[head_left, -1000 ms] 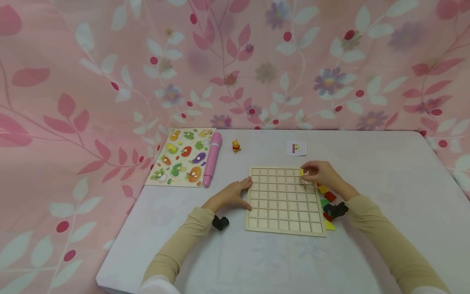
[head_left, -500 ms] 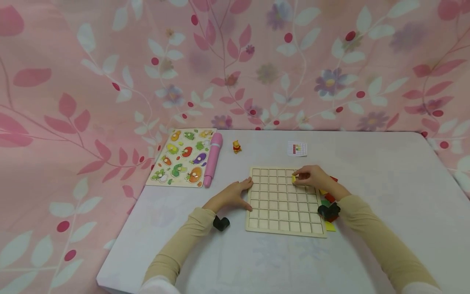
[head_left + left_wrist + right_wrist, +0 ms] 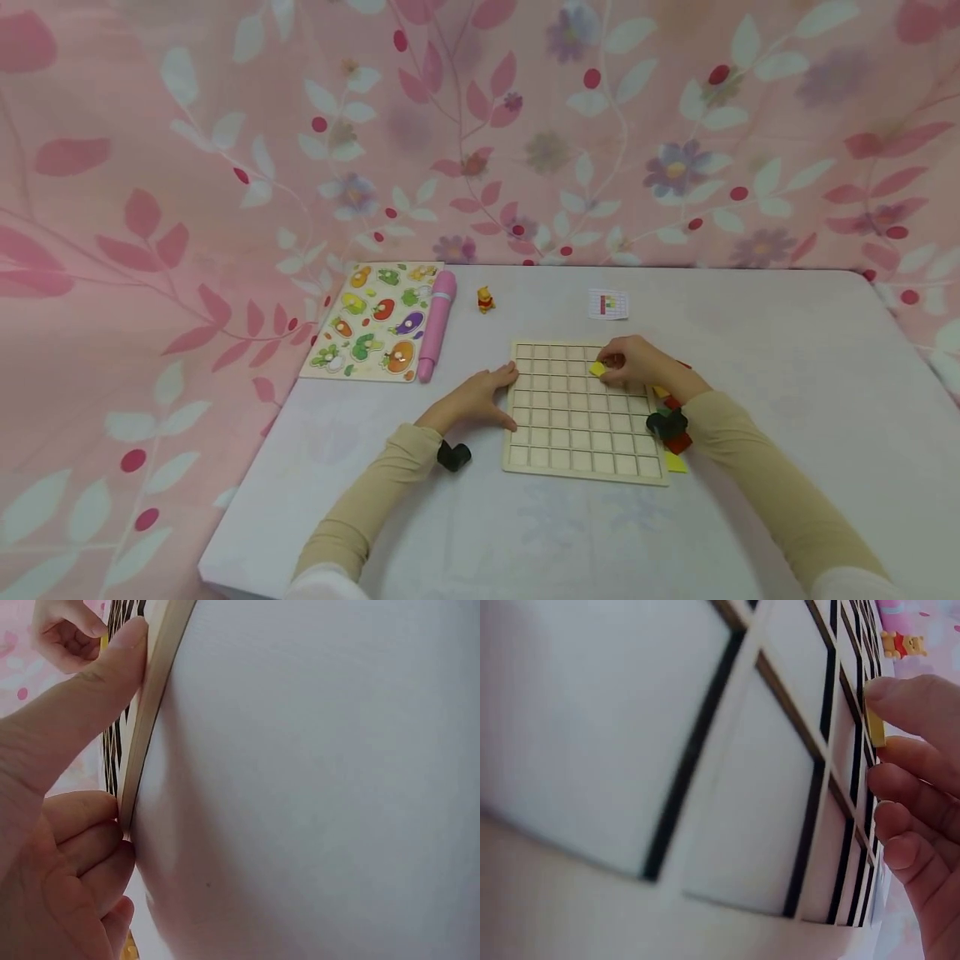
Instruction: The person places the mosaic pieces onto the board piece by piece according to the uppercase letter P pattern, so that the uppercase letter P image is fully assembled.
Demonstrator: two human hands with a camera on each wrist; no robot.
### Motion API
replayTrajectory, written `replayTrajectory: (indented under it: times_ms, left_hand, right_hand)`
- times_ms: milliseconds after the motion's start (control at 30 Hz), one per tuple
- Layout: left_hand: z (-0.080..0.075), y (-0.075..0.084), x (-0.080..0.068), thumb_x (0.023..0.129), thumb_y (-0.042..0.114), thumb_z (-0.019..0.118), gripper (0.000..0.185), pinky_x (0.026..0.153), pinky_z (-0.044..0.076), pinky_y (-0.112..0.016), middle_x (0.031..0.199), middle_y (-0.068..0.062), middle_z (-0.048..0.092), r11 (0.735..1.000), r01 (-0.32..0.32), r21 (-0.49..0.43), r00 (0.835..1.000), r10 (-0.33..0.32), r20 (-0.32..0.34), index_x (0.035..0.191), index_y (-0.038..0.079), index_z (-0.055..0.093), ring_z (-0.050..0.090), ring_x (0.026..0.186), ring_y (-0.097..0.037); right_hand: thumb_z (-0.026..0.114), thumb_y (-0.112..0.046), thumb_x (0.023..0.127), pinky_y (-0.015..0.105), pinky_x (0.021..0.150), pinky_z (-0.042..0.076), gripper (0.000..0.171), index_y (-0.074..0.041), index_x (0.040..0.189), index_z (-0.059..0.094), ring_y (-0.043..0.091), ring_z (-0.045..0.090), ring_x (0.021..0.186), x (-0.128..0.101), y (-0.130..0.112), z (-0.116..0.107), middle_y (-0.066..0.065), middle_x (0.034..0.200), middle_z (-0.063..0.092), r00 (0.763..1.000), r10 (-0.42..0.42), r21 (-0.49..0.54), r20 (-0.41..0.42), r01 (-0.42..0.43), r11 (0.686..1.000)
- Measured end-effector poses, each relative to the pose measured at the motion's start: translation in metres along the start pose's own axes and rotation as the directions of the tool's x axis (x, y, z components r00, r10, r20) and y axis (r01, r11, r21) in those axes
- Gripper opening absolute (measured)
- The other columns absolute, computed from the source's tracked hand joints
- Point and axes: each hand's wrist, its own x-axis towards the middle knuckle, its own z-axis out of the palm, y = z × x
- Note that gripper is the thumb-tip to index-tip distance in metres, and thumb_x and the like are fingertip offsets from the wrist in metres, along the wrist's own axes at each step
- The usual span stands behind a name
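A pale wooden grid board (image 3: pixel 558 417) lies flat on the table. My left hand (image 3: pixel 476 400) rests against its left edge, thumb and fingers spread apart; in the left wrist view the thumb (image 3: pixel 124 656) touches the board's rim. My right hand (image 3: pixel 637 361) is over the upper right part of the grid and pinches a yellow tile (image 3: pixel 597 368) between thumb and fingertips. The right wrist view shows this yellow tile (image 3: pixel 874 724) close to the grid bars, though whether it touches them I cannot tell. Several coloured tiles lie beside the board's right edge, partly hidden by the right wrist.
Behind the board lies a small white card (image 3: pixel 608 304) with a coloured grid pattern. A small yellow bear figure (image 3: pixel 486 300) stands left of it. Further left are a vegetable puzzle board (image 3: pixel 375 325) and a pink cylindrical case (image 3: pixel 437 325). A pink floral cloth hangs behind the table.
My right hand has moved left from the board's upper right corner with the yellow tile, which has turned to show its flat face. The left hand holds its place.
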Motion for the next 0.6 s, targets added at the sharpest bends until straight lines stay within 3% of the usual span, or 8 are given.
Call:
replayTrajectory:
  times_ms: [267, 600]
  left_hand:
    - [-0.0005, 0.0005, -0.0006, 0.063, 0.043, 0.077, 0.098, 0.106, 0.009, -0.031, 0.146, -0.003, 0.015, 1.000, 0.024, 0.003, 1.000, -0.024, 0.001, 0.140, 0.006, 0.028, 0.014, 0.131, -0.011]
    - [-0.0006, 0.0003, 0.0007, 0.063, 0.043, 0.077, 0.098, 0.106, 0.009, -0.032, 0.146, -0.005, 0.016, 1.000, 0.004, -0.010, 1.000, -0.004, 0.004, 0.139, 0.005, 0.028, 0.015, 0.131, -0.013]
  right_hand:
    - [0.072, -0.006, 0.074, 0.028, 0.058, 0.042, 0.022, 0.004, 0.092, 0.067, 0.016, 0.046, 0.066, 0.0046, -0.0096, -0.0022, 0.001, 0.076, 0.056, 0.999, -0.016, -0.031, 0.039, 0.017, 0.999]
    - [0.070, -0.001, 0.072, 0.030, 0.059, 0.046, 0.013, 0.003, 0.084, 0.068, 0.016, 0.051, 0.066, 0.0077, -0.0098, -0.0028, 0.005, 0.077, 0.060, 0.997, -0.066, -0.130, 0.033, 0.070, 0.989]
